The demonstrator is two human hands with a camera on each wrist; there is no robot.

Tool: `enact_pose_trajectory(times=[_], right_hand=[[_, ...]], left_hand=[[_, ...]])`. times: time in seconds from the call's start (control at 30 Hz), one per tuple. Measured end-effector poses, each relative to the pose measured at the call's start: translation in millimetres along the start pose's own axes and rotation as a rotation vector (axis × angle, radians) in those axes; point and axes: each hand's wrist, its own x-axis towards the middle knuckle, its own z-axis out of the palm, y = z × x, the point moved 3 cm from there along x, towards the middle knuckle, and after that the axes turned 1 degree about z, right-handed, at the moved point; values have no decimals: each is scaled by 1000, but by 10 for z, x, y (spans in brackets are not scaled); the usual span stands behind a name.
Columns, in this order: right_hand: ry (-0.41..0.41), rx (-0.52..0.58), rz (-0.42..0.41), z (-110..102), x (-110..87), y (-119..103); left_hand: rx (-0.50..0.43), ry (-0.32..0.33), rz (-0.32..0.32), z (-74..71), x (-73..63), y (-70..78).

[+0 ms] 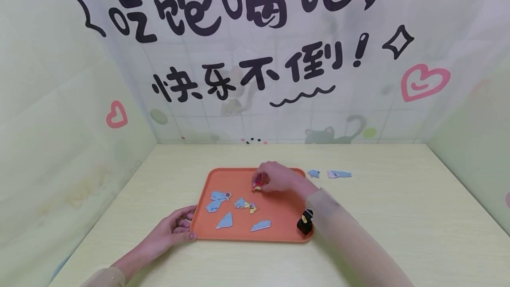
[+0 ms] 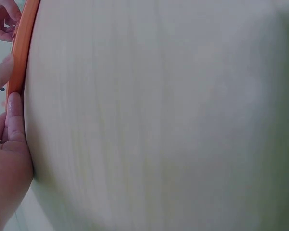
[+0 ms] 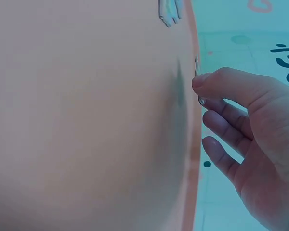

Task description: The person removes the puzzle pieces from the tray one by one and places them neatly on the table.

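Note:
An orange tray lies on the table. At its left edge my left hand grips the rim, thumb near the front corner; the left wrist view shows thumb and fingers on the tray rim. Over the far part of the tray, my right hand pinches a small red-and-yellow flat piece between thumb and fingers; its thin edge shows in the right wrist view. Irregular light-blue printed pieces lie on the tray, among them a joined-looking pair, a triangular one and a long one.
A blue-and-yellow piece lies mid-tray. A small black object with a yellow mark sits in the tray's near right corner, beside my right sleeve. Beyond the tray, two pieces, a small one and a strip, lie on the table.

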Motion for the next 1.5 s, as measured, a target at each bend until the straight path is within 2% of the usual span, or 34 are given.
enact_pose_trajectory(times=[0.17, 0.27, 0.5, 0.77, 1.17, 1.37, 1.5], right_hand=[[27, -29, -24, -121, -68, -31], [62, -52, -55, -198, -122, -37], [144, -76, -70, -365, -273, 22], [258, -28, -92, -528, -473, 197], [456, -85, -100, -744, -919, 449], [562, -123, -137, -830, -1158, 641], [629, -164, -155, -882, -1323, 791]], left_hand=[[6, 2, 3, -1, -7, 0], [3, 0, 2, -2, -13, -1], [-4, -2, -7, -1, -11, -3], [-14, -9, 0, -1, -13, -4], [-23, -18, 20, -1, -1, -6], [1, -2, -31, 3, 6, -24], [5, 0, -37, -1, 5, -16]])
